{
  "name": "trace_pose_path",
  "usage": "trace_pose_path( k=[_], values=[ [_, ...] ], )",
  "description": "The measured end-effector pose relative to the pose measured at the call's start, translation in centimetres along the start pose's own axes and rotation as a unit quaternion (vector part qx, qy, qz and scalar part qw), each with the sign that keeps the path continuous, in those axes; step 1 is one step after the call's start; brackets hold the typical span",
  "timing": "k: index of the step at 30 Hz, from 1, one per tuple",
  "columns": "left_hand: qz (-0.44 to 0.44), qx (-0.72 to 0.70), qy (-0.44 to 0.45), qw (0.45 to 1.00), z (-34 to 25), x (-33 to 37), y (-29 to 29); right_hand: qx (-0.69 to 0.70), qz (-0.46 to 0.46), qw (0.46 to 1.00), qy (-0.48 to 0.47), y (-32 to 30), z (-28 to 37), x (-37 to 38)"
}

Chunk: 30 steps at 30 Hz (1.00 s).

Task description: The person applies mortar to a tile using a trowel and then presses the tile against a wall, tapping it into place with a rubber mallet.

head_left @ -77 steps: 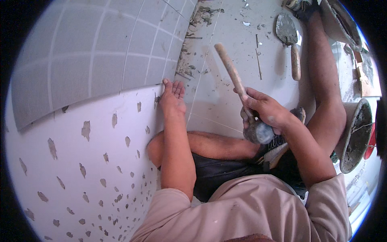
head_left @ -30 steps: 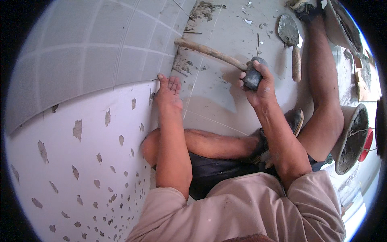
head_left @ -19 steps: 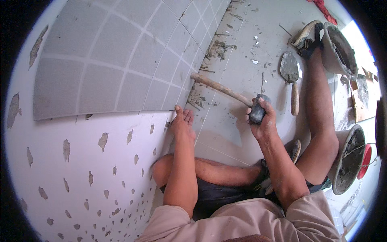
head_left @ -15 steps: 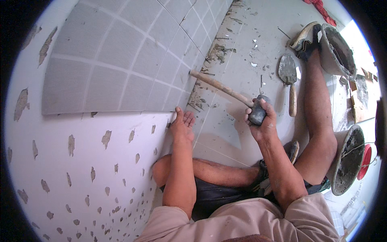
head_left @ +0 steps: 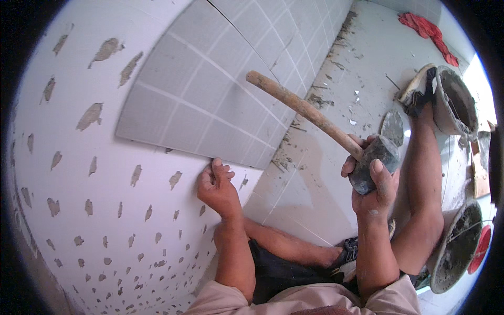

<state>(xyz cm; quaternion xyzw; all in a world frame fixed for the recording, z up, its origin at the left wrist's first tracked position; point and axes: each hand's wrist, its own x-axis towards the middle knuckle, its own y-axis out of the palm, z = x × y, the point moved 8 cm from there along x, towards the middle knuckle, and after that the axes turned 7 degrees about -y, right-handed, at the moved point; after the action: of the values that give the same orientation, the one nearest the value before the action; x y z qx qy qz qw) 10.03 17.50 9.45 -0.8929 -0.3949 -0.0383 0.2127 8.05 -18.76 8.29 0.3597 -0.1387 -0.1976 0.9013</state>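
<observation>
My right hand is wrapped round the dark rubber head of a mallet. The mallet's wooden handle points up and left, its end in front of the grey tiling. Beside the lower edge of a large grey wall tile with pale grid lines is my left hand. Its fingers are curled in with nothing in them, and one fingertip touches that edge. Below the tile, the white wall is pitted with several rough chipped spots.
A trowel lies on the floor by my outstretched leg, its handle hidden behind the mallet. Mortar-smeared buckets stand at the right, one near my foot. Debris lines the wall base; a red cloth lies farther off.
The view has shifted, and the mallet appears nearer and larger, its handle end higher against the tiling. My left hand's fingers have curled in along the tile's lower edge.
</observation>
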Motion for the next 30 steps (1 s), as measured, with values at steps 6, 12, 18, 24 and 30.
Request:
trace_pose_path(
  k=[6, 12, 18, 24, 30],
  values=[
    [0.003, -0.024, -0.02, 1.0, 0.0, -0.2, 0.7, -0.012, 0.046, 0.998, -0.04, 2.1, 2.6, 1.1],
    [0.016, -0.011, 0.021, 1.0, 1.2, 0.7, 0.7, -0.047, 0.048, 0.997, -0.032, 2.7, 1.0, 0.8],
    [0.035, 0.085, 0.09, 0.992, -0.4, 0.7, 1.4, -0.04, 0.066, 0.997, -0.019, 3.1, 1.0, 0.8],
    [0.008, 0.07, 0.08, 0.994, -0.1, 0.6, 1.4, -0.02, 0.075, 0.997, -0.01, 1.8, 1.5, -1.0],
    [0.004, 0.119, 0.142, 0.983, -0.1, 0.6, 1.0, -0.102, 0.097, 0.99, 0.007, 1.9, -0.3, -1.9]
  ],
)
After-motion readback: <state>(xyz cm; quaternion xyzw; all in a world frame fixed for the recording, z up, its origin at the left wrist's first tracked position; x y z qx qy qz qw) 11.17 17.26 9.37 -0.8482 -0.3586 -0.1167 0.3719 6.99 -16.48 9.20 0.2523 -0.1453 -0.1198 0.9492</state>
